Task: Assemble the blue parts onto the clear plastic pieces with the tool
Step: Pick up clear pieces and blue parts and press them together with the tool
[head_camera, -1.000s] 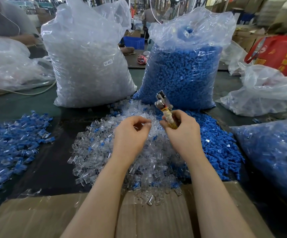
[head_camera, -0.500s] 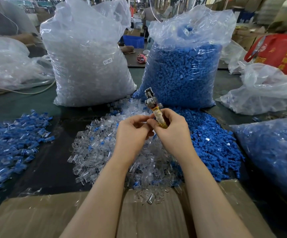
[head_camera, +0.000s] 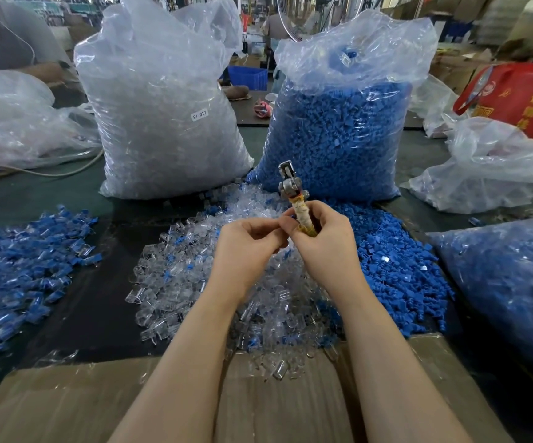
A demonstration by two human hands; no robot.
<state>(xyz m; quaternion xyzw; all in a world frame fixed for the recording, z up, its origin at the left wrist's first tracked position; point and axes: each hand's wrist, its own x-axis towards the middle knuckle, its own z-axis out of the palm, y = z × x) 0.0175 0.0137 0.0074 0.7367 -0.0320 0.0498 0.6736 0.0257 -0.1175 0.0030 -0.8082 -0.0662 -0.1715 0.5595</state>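
Dark table [head_camera: 92, 302], cut off on every side. At 11 o'clock, upright, a tall clear bag [head_camera: 163, 116] packed with clear pieces, a small white label on its face. At 1 o'clock, just beside it, a blue bag [head_camera: 335, 132] of blue parts, its base touching the loose heaps. At 4 o'clock, a second bag of blue [head_camera: 508, 289], cropped by the right edge. At 2 o'clock, a crumpled plastic bag [head_camera: 488, 167], contents hard to make out; behind it a red bag [head_camera: 520, 94], print too partial to read. At 10 o'clock, another slack bag [head_camera: 19, 123], contents unclear. Along 6 o'clock, cardboard [head_camera: 67, 401], ends cropped by the frame.

At centre, a clear heap [head_camera: 179, 276], partly hidden under both forearms. To its right, at 3 o'clock, a blue heap [head_camera: 396, 263]. At 9 o'clock, well apart, a pile of joined pieces [head_camera: 19, 266], blue in clear, running off the left edge.

Above the clear heap, both hands together, fingertips touching. Right hand [head_camera: 326, 244] wrapped round the taped handle of the tool [head_camera: 294, 193], metal head upright toward 12 o'clock. Left hand [head_camera: 246, 247] curled, thumb and fingers pinched at the handle's side; whatever sits in that pinch hidden by the fingers, so cannot tell.
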